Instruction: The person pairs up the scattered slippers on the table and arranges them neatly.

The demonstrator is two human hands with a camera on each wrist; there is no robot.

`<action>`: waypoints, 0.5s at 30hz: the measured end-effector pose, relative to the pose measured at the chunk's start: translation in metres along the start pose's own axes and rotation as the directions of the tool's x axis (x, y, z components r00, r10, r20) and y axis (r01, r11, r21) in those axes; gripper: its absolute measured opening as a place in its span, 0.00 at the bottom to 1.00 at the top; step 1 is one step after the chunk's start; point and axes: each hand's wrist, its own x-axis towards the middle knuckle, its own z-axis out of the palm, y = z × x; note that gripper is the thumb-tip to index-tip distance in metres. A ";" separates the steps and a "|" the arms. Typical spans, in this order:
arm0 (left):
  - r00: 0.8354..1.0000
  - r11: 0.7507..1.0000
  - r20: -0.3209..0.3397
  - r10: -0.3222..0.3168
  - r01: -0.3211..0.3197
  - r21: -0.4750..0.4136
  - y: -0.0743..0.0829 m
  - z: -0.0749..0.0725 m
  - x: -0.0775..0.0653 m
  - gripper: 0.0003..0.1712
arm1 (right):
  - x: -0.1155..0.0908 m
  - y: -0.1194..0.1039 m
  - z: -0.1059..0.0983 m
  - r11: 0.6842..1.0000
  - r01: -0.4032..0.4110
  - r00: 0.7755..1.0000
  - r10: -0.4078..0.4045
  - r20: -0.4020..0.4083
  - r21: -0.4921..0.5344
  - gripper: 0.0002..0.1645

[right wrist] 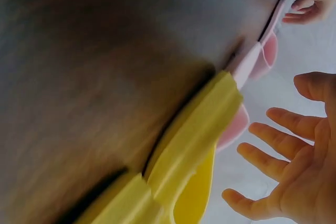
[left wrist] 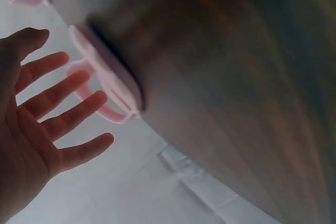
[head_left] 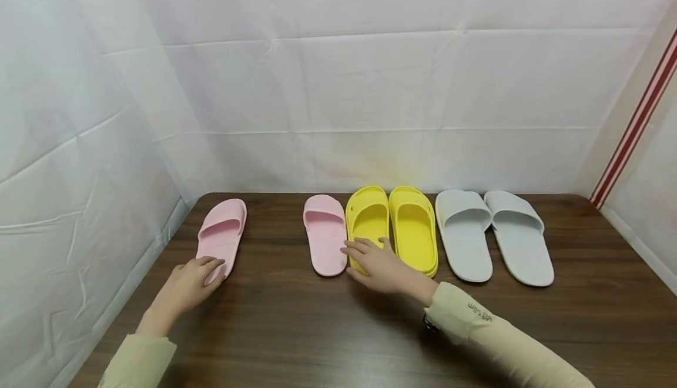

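Observation:
At the left end of the table lies a pink slide slipper, toe strap toward the back wall. My left hand is over its heel end; in the left wrist view its fingers are spread and hold nothing. A second pink slipper lies right beside a yellow pair. My right hand hovers over the heel of the left yellow slipper, its fingers extended and apart in the right wrist view. The other yellow slipper stands close alongside.
Two pale grey slippers lie right of the yellow pair, heels angled apart. The dark wooden table meets a white cloth backdrop behind and at the left. A red-striped band runs up at the right.

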 end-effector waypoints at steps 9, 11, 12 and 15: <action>0.998 0.999 0.055 -0.023 0.021 0.025 -0.009 0.007 -0.004 0.18 | 0.012 -0.012 0.016 0.978 0.062 0.997 -0.069 -0.024 -0.197 0.21; 0.999 0.999 0.046 -0.013 0.011 0.032 -0.009 0.008 -0.004 0.17 | 0.014 -0.014 0.018 0.972 0.062 0.998 -0.067 -0.015 -0.226 0.20; 0.999 0.999 0.040 -0.008 0.006 0.036 -0.009 0.008 -0.004 0.16 | 0.015 -0.015 0.019 0.970 0.062 0.998 -0.066 -0.009 -0.236 0.20; 0.999 0.999 0.036 0.009 -0.011 0.052 -0.009 0.008 -0.004 0.14 | 0.017 -0.017 0.020 0.960 0.061 0.998 -0.058 0.021 -0.273 0.18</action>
